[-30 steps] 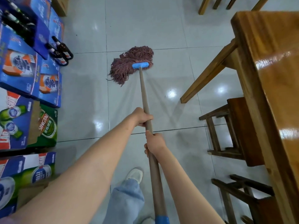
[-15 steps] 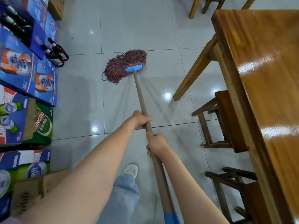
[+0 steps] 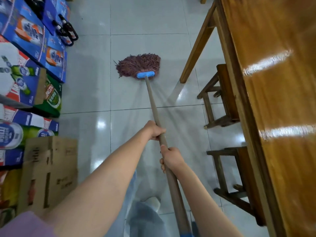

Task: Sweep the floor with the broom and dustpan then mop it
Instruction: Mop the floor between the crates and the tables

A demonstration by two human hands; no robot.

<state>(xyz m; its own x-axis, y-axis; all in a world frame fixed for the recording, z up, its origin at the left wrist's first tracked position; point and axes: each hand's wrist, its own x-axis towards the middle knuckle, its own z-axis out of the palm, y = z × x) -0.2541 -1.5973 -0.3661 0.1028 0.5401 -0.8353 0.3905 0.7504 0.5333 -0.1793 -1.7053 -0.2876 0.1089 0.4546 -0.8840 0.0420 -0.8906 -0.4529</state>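
A mop with a reddish-brown string head and a blue clamp lies flat on the pale tiled floor ahead of me. Its long brown handle runs back toward my body. My left hand grips the handle higher up the pole. My right hand grips it just below, closer to me. No broom or dustpan is in sight.
Stacked beer cartons, dark bottles and a brown cardboard box line the left side. A glossy wooden table with wooden stools beneath it borders the right. My jeans and white shoe show below.
The mop head has slid toward the right, nearer the table leg, and its strands now fan away from me. Both hands keep their grip while my view has shifted backward.
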